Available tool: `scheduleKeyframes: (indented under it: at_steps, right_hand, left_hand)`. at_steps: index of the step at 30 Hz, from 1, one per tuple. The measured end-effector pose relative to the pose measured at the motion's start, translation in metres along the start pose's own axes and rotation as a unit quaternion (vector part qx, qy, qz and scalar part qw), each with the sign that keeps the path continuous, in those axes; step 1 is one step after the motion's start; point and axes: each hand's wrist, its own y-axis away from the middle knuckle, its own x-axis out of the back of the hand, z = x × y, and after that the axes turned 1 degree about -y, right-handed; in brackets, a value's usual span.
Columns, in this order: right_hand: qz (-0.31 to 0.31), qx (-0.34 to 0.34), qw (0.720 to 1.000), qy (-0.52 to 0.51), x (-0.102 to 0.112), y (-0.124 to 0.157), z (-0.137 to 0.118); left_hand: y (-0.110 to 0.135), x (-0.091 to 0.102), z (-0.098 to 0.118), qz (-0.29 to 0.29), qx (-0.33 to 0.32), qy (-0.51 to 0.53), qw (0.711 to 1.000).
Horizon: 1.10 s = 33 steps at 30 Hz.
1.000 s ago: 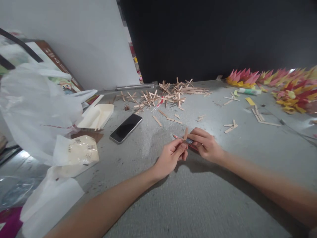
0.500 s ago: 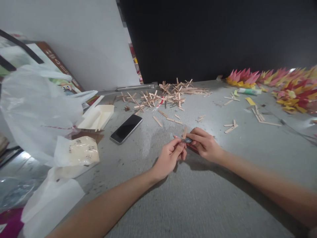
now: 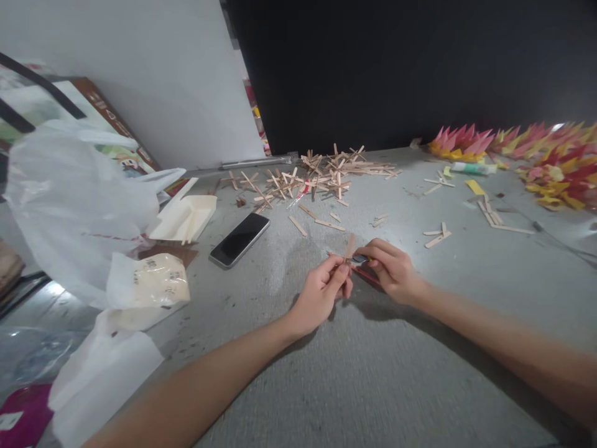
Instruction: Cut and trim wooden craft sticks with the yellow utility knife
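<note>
My left hand point(image 3: 321, 291) is closed, with thumb and fingers pinching a flat wooden craft stick point(image 3: 350, 244) that points up and away. My right hand point(image 3: 392, 271) grips a small dark, flat, shiny tool point(image 3: 360, 258) with a bit of yellow by the fingers; its exact kind does not show. The tool's tip is close to the stick at my left fingertips, and I cannot tell whether they touch. Below the right fingers, a thin red item point(image 3: 367, 276) is partly hidden by the hand.
A pile of wooden sticks point(image 3: 326, 174) spreads at the back. Left are a phone point(image 3: 239, 239), a white food tray point(image 3: 198, 214) with chopsticks, a wrapped package point(image 3: 163, 280) and a plastic bag point(image 3: 79, 205). Right are a glue stick point(image 3: 472, 168) and pink-yellow paper flowers point(image 3: 459, 146).
My right hand has drawn the dark tool slightly right and turned it, so its yellow part now shows. The left hand stays nearly in place on the stick. The view has shifted slightly.
</note>
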Motion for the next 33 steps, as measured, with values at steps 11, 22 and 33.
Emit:
scheduleKeyframes:
  at_steps: [11,22,33]
  right_hand:
    - [0.012,0.037,0.999,0.022,0.003,0.004,0.006]
    - [0.026,0.093,0.993,0.069,0.001,0.003,0.011]
    - [0.014,0.082,0.991,0.104,0.001,0.004,0.012]
  left_hand:
    - [0.000,-0.002,0.001,0.019,0.000,0.011,1.000]
    - [0.000,-0.002,-0.002,0.039,-0.017,0.006,0.999]
    - [0.000,-0.004,0.001,0.056,-0.023,-0.013,0.998]
